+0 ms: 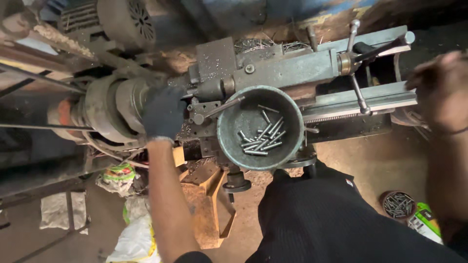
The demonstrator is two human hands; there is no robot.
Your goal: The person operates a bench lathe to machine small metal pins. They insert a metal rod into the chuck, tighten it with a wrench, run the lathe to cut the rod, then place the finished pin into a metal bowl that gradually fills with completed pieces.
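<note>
Fingers of my gloved left hand [163, 113] curl over the lathe's [292, 73] chuck [114, 107]; whether they clamp it or only rest there I cannot tell, the glove hides the tips. I note the lathe's long axis runs left to right across the view, chuck at the left end, tailstock lever [355, 63] at the right. My bare right hand [441, 87] is blurred near the right end, fingers unreadable, holding nothing I can see. A round bowl [229, 141] sits on the carriage between the hands, nearer the left. Short steel pins [261, 139] lie loose in it, mostly slanted, just right of the left hand.
</note>
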